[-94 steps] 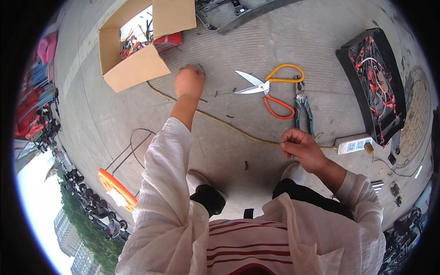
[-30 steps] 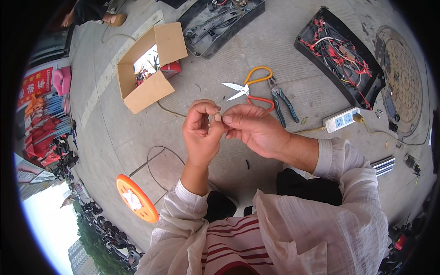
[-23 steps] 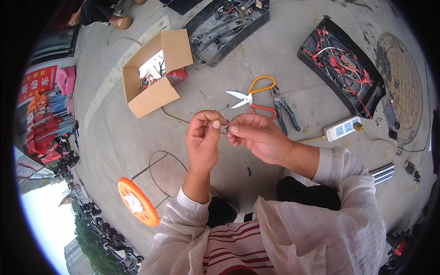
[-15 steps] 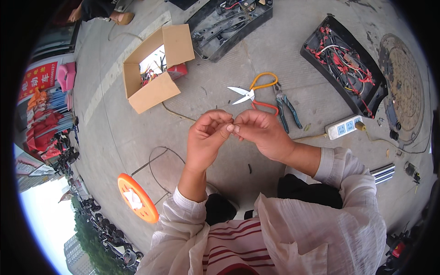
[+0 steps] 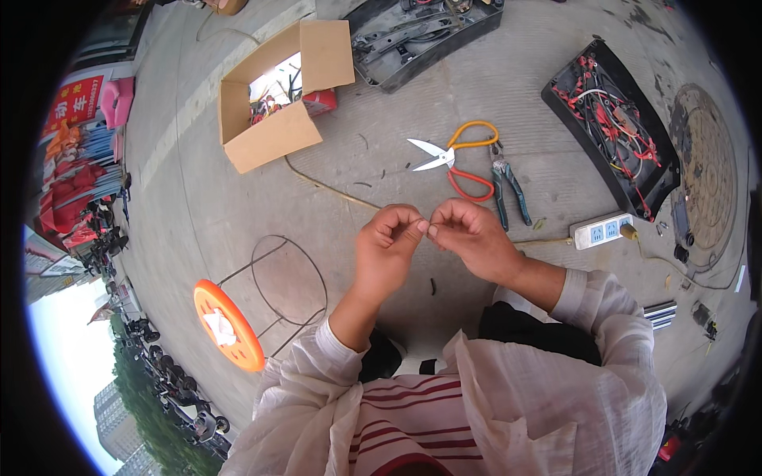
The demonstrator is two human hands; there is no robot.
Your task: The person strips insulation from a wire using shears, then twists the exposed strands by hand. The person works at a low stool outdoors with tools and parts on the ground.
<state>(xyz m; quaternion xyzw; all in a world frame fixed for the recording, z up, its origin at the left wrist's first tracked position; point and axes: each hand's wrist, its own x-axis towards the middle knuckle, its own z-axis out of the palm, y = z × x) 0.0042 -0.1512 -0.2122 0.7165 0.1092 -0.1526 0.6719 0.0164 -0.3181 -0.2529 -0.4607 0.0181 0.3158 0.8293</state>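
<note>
My left hand (image 5: 390,247) and my right hand (image 5: 475,242) meet fingertip to fingertip above the concrete ground. Thumb and forefinger are pinched on both sides, around something too small to make out. Just beyond my right hand lie scissors (image 5: 450,156) with one yellow and one red handle, blades spread to the left. Beside them rests a pair of pliers (image 5: 510,190) with dark teal handles.
An open cardboard box (image 5: 274,141) of wires stands far left. Black plastic trays hold parts (image 5: 385,78) and red-black wires (image 5: 556,119). A power strip (image 5: 587,234) lies right. An orange-seated stool (image 5: 252,349) lies tipped over at left. A manhole cover (image 5: 706,182) is far right.
The whole view has shifted slightly. My hands stay pinched together, now a little lower and farther from the scissors, with the fingertips slightly less overlapped.
</note>
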